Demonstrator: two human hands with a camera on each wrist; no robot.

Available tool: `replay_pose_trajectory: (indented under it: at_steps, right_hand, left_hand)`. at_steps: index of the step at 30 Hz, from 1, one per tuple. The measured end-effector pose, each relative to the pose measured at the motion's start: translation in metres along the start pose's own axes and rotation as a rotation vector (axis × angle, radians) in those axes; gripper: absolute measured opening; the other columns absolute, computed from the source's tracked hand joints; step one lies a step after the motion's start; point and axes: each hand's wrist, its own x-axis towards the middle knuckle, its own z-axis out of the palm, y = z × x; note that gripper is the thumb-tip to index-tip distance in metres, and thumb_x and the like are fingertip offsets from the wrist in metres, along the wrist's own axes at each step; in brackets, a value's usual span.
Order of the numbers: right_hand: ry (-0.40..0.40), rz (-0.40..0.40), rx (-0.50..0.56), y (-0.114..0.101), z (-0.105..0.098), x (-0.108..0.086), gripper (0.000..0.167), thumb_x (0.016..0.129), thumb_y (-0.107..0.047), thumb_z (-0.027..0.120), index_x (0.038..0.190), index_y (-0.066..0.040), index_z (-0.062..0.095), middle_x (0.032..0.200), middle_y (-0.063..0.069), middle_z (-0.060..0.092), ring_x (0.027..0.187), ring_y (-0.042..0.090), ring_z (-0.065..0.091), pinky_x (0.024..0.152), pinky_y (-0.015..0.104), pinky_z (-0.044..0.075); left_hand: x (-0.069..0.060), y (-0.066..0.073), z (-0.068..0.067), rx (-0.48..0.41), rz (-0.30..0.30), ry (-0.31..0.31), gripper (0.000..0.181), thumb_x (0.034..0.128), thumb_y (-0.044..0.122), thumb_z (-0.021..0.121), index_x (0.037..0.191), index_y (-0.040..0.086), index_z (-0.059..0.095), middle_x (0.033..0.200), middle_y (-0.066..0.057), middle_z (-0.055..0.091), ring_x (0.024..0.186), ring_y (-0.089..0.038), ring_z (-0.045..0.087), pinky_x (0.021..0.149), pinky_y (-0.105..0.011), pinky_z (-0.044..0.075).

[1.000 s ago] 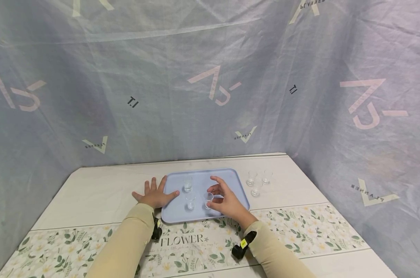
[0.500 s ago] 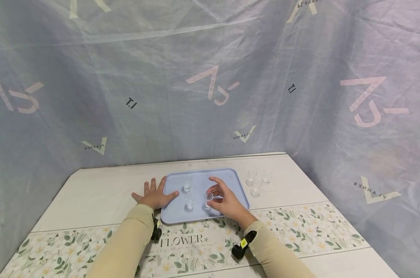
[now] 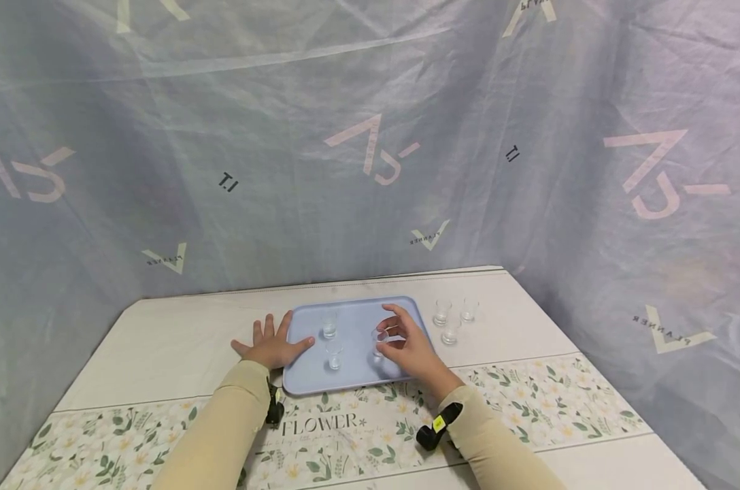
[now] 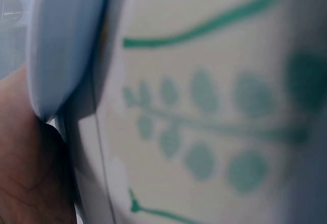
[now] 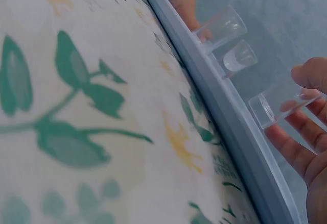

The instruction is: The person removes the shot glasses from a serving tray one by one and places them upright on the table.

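My left hand (image 3: 276, 344) lies spread at the left edge of the blue tray (image 3: 358, 316), its thumb reaching over the rim. My right hand (image 3: 409, 346) holds a small clear shot glass (image 3: 378, 352) between thumb and fingers, over the tray's right part. In the right wrist view that glass (image 5: 263, 110) is close to the tray's near rim; whether its base touches the tray I cannot tell. Two more shot glasses stand on the tray, one farther back (image 3: 329, 329) and one nearer (image 3: 334, 359). The left wrist view catches part of a glass (image 4: 14, 10) beyond the rim.
Three clear shot glasses, one of them in front (image 3: 450, 332), stand on the table to the right of the tray. A floral band (image 3: 321, 435) on the tablecloth runs before the tray. Grey-blue cloth (image 3: 284, 204) hangs behind and at both sides.
Over the last half second my right hand has shifted a little to the right and back, carrying the shot glass along. The left hand has stayed in place.
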Motion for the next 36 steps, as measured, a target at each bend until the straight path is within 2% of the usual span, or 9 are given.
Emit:
replay_pose_trajectory:
  at_steps: [7, 14, 15, 22, 27, 31, 34, 36]
  right_hand:
    - [0.045, -0.006, -0.04, 0.003, -0.016, -0.003, 0.074, 0.088, 0.01, 0.072, 0.151, -0.005, 0.037, 0.118, 0.03, 0.06, 0.104, 0.048, 0.063, 0.086, 0.056, 0.055]
    - [0.084, 0.004, -0.062, 0.0, -0.034, -0.005, 0.074, 0.089, 0.01, 0.07, 0.152, -0.006, 0.036, 0.119, 0.03, 0.059, 0.106, 0.048, 0.061, 0.086, 0.057, 0.054]
    - [0.088, 0.009, -0.064, -0.002, -0.037, -0.006, 0.074, 0.089, 0.01, 0.07, 0.153, -0.006, 0.036, 0.12, 0.03, 0.059, 0.106, 0.048, 0.061, 0.087, 0.053, 0.055]
    - [0.142, -0.001, -0.083, -0.006, -0.061, -0.011, 0.073, 0.088, 0.011, 0.071, 0.151, -0.001, 0.036, 0.117, 0.032, 0.06, 0.103, 0.05, 0.061, 0.084, 0.048, 0.056]
    - [0.192, -0.028, -0.095, -0.007, -0.073, -0.014, 0.074, 0.085, 0.015, 0.071, 0.15, 0.003, 0.037, 0.115, 0.036, 0.06, 0.099, 0.052, 0.061, 0.08, 0.035, 0.057]
    - [0.223, -0.037, -0.119, -0.007, -0.08, -0.016, 0.072, 0.086, 0.014, 0.07, 0.149, 0.003, 0.037, 0.114, 0.035, 0.061, 0.098, 0.048, 0.062, 0.079, 0.029, 0.057]
    - [0.258, -0.03, -0.115, -0.007, -0.085, -0.018, 0.071, 0.087, 0.013, 0.07, 0.149, 0.003, 0.038, 0.115, 0.035, 0.061, 0.098, 0.046, 0.063, 0.078, 0.028, 0.057]
    - [0.279, -0.024, -0.112, -0.007, -0.088, -0.019, 0.071, 0.087, 0.013, 0.071, 0.149, 0.003, 0.038, 0.117, 0.035, 0.062, 0.099, 0.044, 0.063, 0.079, 0.028, 0.057]
  left_hand:
    - [-0.006, 0.004, -0.003, -0.003, 0.009, 0.008, 0.101, 0.0918, 0.076, 0.045, 0.165, 0.02, 0.005, 0.166, -0.026, -0.007, 0.15, -0.052, -0.011, 0.1, -0.085, -0.012]
    - [-0.003, 0.001, -0.002, -0.003, 0.014, 0.008, 0.102, 0.0904, 0.079, 0.044, 0.165, 0.02, 0.005, 0.166, -0.027, -0.007, 0.149, -0.052, -0.011, 0.099, -0.085, -0.012]
    - [-0.002, 0.0, -0.001, -0.003, 0.016, 0.009, 0.103, 0.09, 0.079, 0.044, 0.165, 0.02, 0.005, 0.166, -0.027, -0.007, 0.149, -0.053, -0.011, 0.099, -0.085, -0.012]
    - [0.002, -0.003, 0.002, -0.004, 0.021, 0.007, 0.103, 0.0898, 0.08, 0.044, 0.165, 0.021, 0.004, 0.166, -0.026, -0.008, 0.149, -0.053, -0.012, 0.098, -0.085, -0.014]
    - [0.003, -0.003, 0.001, -0.017, 0.021, 0.006, 0.106, 0.0877, 0.082, 0.044, 0.165, 0.022, 0.005, 0.166, -0.027, -0.008, 0.149, -0.053, -0.014, 0.097, -0.084, -0.017]
    - [0.015, -0.011, 0.009, -0.015, 0.025, 0.025, 0.112, 0.0812, 0.091, 0.04, 0.165, 0.025, 0.005, 0.166, -0.026, -0.008, 0.149, -0.053, -0.015, 0.095, -0.084, -0.019]
    - [0.014, -0.01, 0.009, -0.013, 0.022, 0.023, 0.113, 0.0798, 0.092, 0.039, 0.165, 0.026, 0.004, 0.167, -0.025, -0.008, 0.149, -0.052, -0.014, 0.095, -0.084, -0.02]
    - [0.008, -0.006, 0.004, -0.016, 0.018, 0.015, 0.111, 0.0818, 0.09, 0.04, 0.165, 0.026, 0.004, 0.167, -0.025, -0.008, 0.149, -0.052, -0.015, 0.097, -0.084, -0.019]
